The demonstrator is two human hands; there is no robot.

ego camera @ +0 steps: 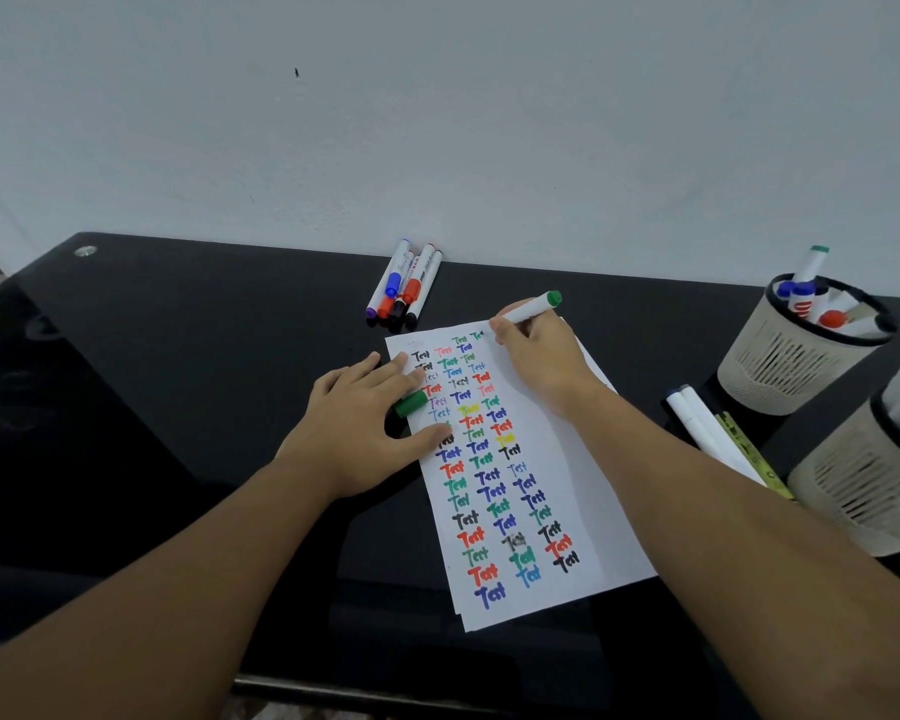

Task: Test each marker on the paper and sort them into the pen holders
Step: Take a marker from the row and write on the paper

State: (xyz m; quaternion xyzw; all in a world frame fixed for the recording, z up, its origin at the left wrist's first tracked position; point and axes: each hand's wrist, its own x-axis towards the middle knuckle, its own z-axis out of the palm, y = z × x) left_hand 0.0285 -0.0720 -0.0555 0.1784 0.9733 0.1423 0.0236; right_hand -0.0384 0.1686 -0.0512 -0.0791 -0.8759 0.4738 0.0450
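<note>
A white sheet of paper [557, 491] lies on the black desk, covered with rows of coloured "Test" words. My right hand [539, 356] grips a green marker [533, 305] with its tip on the paper's top edge. My left hand [357, 423] presses on the paper's left edge and holds the green cap [411, 403] between its fingers. Several capped markers [405, 283] lie in a bunch by the wall behind the paper. Two beige mesh pen holders stand at the right: the far holder [780, 356] with several markers in it, the near holder [863, 491] with a green-capped one.
Two white markers [707, 428] and a yellow ruler [754, 452] lie on the desk between the paper and the holders. The desk [152, 356] runs up against a pale wall. Its front edge is close below my forearms.
</note>
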